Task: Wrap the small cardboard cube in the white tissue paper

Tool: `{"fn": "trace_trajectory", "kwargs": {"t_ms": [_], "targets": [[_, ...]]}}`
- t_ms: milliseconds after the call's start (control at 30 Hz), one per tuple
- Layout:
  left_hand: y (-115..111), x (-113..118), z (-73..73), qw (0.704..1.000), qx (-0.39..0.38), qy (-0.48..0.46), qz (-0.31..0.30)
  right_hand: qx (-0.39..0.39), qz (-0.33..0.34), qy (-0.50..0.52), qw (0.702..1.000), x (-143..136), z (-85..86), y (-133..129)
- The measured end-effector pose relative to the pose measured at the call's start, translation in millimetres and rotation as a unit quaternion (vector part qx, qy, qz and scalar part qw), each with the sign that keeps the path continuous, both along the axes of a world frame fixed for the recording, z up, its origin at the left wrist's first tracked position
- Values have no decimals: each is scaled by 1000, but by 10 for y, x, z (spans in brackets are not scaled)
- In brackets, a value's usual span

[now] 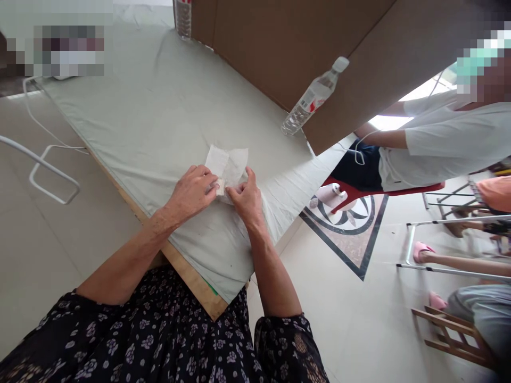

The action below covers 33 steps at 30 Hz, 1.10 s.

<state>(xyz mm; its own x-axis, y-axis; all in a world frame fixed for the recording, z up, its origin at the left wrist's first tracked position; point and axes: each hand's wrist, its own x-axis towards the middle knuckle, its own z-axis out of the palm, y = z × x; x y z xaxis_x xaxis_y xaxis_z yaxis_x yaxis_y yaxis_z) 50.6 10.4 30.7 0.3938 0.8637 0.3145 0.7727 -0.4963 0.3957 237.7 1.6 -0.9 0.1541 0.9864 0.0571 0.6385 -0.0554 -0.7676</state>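
A thin white tissue (235, 159) with creases lies partly unfolded on the cloth-covered table (131, 106), near its front corner. My left hand (194, 187) is closed at the tissue's left side, fingertips pinching a small folded, cream-white part of it. From the right, my right hand (248, 201) presses thumb and fingers together on the near right part of the same tissue. The fingertips of both hands almost meet. What lies under the right fingers is partly hidden.
A clear plastic bottle (309, 101) stands beside a large brown cardboard panel (259, 48), with another bottle (183, 18) behind. A seated person (431, 141) is at the right, and more people's legs and metal-framed chairs show farther right. White cables hang at the left.
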Motion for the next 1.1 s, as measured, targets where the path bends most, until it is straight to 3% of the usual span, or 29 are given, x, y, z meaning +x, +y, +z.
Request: {"fn": "trace_trajectory", "kwargs": {"t_ms": [200,533,800,1100], "targets": [[13,15,19,1000,-10,20,-10,20,-14,-13,1000,-14,-40,-2],[4,44,28,999,-24,16,-21,64,-8,97,993,-171,183,-57],[-5,12,-2,999,-26,-13,-26,75,-18,131,988,-199,179,-41],[4,-14,184,987,-72,118,-82,89,-5,177,980,-217,125,-26]]}}
